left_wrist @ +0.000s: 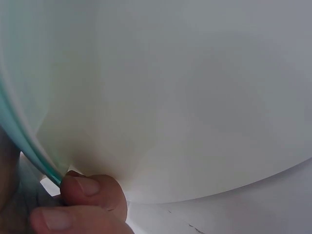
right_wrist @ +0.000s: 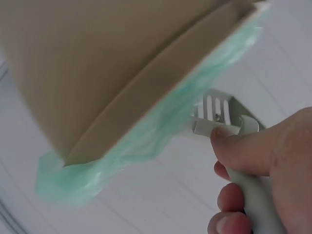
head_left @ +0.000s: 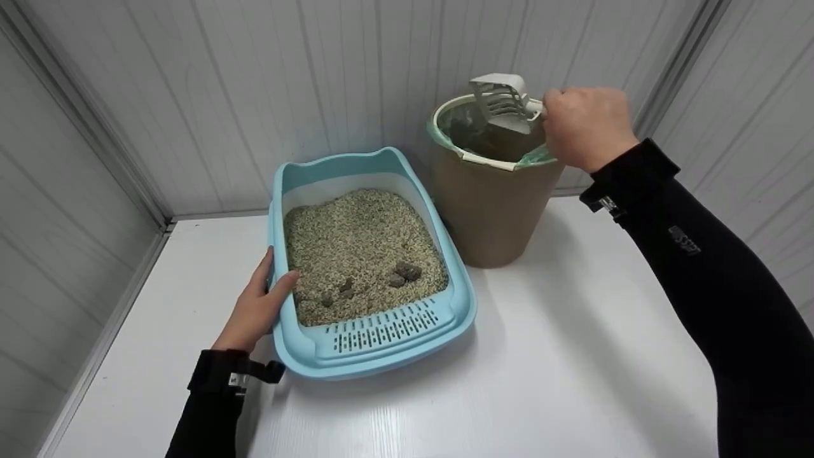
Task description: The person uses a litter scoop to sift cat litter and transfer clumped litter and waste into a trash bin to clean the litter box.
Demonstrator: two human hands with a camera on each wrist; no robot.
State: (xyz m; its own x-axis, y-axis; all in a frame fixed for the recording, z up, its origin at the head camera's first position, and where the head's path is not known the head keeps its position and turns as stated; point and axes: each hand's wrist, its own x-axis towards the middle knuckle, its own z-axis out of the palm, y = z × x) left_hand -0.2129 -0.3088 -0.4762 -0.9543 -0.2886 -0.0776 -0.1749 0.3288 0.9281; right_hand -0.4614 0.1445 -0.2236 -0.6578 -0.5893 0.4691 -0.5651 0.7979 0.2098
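Head view: left hand (head_left: 253, 313) grips a blue tray (head_left: 375, 367) of litter (head_left: 362, 245), right hand (head_left: 588, 124) a scoop (head_left: 509, 122) above a lined bin (head_left: 496, 210).

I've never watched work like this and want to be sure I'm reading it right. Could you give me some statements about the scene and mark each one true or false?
1. The right hand holds a scoop. True.
2. Dark clumps lie on the litter in the blue tray. True.
3. A green liner hangs over the rim of the brown bin. True.
4. The scoop is buried in the litter. False: it is raised at the bin's mouth.
5. Nothing is touching the tray. False: the left hand grips its side.
6. The bin lies on its side. False: it stands upright.
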